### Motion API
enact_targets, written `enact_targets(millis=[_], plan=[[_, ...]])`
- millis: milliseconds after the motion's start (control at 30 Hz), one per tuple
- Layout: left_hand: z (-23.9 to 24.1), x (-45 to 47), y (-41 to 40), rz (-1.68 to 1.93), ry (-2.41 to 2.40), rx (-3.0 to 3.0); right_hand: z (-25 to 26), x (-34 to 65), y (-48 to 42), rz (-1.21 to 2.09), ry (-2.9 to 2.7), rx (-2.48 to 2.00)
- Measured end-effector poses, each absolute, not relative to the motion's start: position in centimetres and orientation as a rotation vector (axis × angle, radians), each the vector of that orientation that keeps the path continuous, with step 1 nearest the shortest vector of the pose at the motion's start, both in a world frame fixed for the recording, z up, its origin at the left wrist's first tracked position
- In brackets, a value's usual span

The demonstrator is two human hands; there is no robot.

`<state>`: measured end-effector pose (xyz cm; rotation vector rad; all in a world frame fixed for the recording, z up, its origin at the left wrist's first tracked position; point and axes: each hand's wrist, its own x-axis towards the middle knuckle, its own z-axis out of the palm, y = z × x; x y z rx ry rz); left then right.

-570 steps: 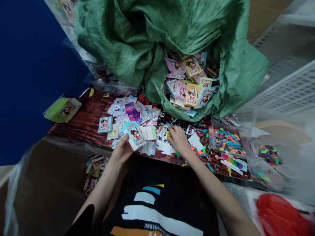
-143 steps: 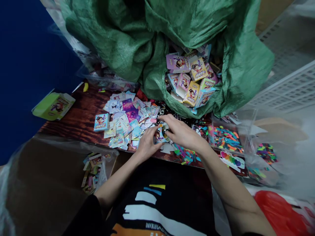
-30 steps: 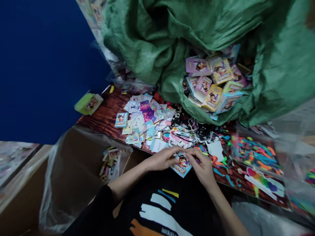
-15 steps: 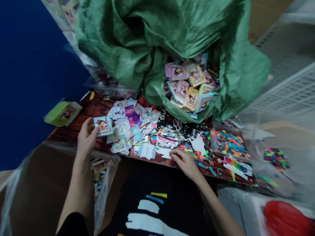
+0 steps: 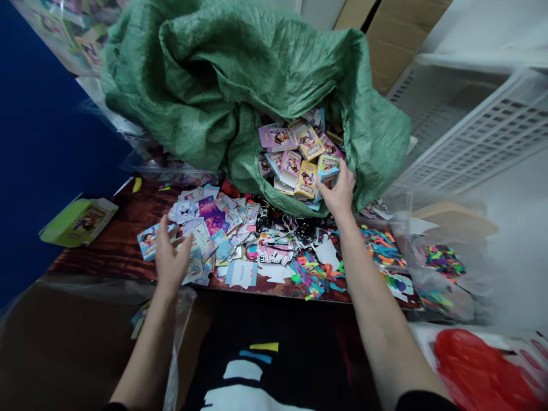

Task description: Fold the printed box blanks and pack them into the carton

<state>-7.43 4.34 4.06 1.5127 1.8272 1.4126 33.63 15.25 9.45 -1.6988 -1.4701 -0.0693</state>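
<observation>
My right hand point(image 5: 338, 191) reaches into the mouth of a green woven sack point(image 5: 240, 74), its fingertips against a heap of small printed cartoon boxes point(image 5: 295, 154). It holds nothing I can see. My left hand point(image 5: 171, 257) hangs open, fingers apart, above the near edge of a pile of loose printed cards and flattened packaging point(image 5: 218, 228). Just left of it, a blue printed box point(image 5: 148, 242) lies apart from my fingers. That pile rests on a dark wood-grain table point(image 5: 128, 202).
A lime-green carton point(image 5: 79, 222) lies at the far left. On the right, a transparent tub of colourful cut pieces point(image 5: 381, 245) stands on the table. A plastic-lined cardboard box point(image 5: 64, 342) sits below left, a white crate point(image 5: 483, 131) upper right, and red plastic point(image 5: 483, 371) lower right.
My right hand has moved from the table's front edge up to the sack. My left hand has come away from the blue box and opened. The view has shifted slightly.
</observation>
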Motion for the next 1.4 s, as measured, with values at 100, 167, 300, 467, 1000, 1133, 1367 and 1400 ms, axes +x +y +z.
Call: enact_targets(millis=[100,167,300,467,1000,1133,1367,1400], plan=[[5.1,-4.1,4.2,1.472,1.575,1.471,9.3,33.3,16.1,-0.057,-1.578,-1.767],[5.9,-2.8,3.9,1.447,1.456,1.444,10.0,31.8,14.0,-0.091,-1.658,-1.736],[6.8,-0.7,3.7,1.249,1.145,1.168,11.9,26.0,7.2,-0.04,-2.018,-1.452],[5.6,3.0,3.0,1.028,0.953,1.007,9.9,19.9,2.0,0.2,-2.436,-1.164],[6.3,3.1,2.1,1.011,1.138,1.431,7.9,22.9,4.6,1.412,-1.12,-1.27],[7.6,1.9,3.0,0.9,1.338,1.856,9.9,21.7,5.7,1.416,-1.235,-1.17],[6.6,-1.8,3.2,0.983,1.703,1.522,6.9,23.5,4.3,0.928,-1.816,-1.536],[6.3,-2.2,3.1,0.986,1.699,1.452,6.0,23.7,3.7,0.771,-1.969,-1.652]])
